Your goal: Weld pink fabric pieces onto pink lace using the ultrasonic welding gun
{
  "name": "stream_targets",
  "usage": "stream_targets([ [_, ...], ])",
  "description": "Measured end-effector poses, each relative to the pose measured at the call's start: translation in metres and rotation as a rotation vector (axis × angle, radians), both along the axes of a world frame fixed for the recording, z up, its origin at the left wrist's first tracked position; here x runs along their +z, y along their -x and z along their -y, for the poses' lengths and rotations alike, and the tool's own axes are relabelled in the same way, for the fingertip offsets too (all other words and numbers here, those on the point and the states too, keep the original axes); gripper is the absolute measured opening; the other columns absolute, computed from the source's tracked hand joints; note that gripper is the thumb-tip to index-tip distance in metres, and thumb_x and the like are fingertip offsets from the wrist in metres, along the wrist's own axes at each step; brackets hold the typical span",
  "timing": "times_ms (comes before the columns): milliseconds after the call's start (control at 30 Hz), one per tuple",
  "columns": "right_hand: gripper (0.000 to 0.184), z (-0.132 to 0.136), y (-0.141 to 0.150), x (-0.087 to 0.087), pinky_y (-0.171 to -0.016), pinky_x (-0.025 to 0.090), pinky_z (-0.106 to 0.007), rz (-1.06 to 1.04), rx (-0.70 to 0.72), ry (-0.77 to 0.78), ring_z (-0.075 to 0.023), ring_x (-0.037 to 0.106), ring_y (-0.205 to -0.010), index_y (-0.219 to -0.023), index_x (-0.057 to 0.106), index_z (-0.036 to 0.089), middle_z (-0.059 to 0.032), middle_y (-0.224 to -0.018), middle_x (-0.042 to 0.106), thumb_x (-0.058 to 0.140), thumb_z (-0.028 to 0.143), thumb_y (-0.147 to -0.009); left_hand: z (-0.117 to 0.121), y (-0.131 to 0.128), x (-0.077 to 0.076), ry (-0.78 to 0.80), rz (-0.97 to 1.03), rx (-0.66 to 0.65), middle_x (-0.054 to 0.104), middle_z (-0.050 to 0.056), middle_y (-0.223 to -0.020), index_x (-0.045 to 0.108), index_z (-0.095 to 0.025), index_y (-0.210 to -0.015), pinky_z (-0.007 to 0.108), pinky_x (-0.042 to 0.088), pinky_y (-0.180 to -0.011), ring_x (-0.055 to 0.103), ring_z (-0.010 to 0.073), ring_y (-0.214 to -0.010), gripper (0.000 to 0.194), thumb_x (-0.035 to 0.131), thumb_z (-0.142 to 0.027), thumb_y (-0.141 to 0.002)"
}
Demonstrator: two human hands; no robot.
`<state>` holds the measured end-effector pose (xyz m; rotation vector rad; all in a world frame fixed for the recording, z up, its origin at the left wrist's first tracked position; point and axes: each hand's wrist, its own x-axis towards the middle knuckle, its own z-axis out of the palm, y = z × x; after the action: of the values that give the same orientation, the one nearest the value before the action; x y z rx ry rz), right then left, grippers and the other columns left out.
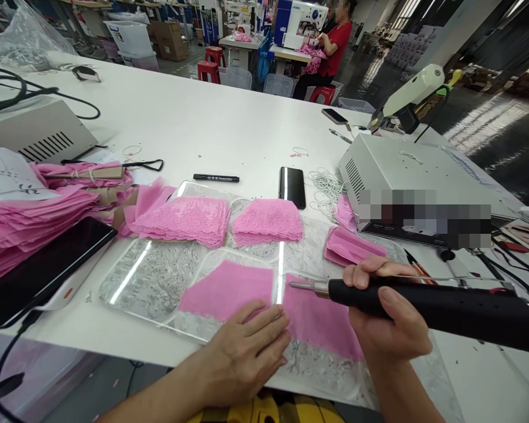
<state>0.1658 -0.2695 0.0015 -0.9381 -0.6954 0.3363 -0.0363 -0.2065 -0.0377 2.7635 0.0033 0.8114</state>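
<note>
In the head view, my left hand (253, 349) lies flat, fingers stretched, over the lower edge of a pink fabric piece (233, 288). My right hand (390, 320) is wrapped round a black hand-held tool (427, 305) with a slim metal tip, like an ultrasonic welder. The tip points left, over a second pink fabric piece (320, 320) to the right of the first; whether it touches the cloth I cannot tell. Both pieces lie on a glossy, grey-marbled mat (152, 276). Behind them sit two stacks of pink lace pieces (189, 220), (268, 220).
A folded pink bundle (352, 247) lies right of the lace. A black marker (216, 178), a dark phone-like object (292, 187) and tangled cord (326, 188) are farther back. Metal boxes (405, 170) flank both sides. A large phone (44, 264) lies left. A person in red (338, 41) works at a sewing machine.
</note>
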Motion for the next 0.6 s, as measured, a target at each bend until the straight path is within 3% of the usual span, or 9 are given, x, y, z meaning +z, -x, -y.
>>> stream_targets([
  [600,0.009,0.0029,0.0032,-0.0015,-0.056,0.048,-0.031,0.041,0.071,0.052,-0.0106,0.054,-0.059,-0.080,0.061,0.020,0.0000,-0.077,0.058,0.059,0.018,-0.071,-0.0044,0.0041,0.0050,0.090,-0.023,-0.076,0.069,0.012,-0.111,0.062,-0.008,-0.110,0.040,0.045,-0.096,0.060,0.0236,-0.108,0.022,0.051,-0.013,-0.091],
])
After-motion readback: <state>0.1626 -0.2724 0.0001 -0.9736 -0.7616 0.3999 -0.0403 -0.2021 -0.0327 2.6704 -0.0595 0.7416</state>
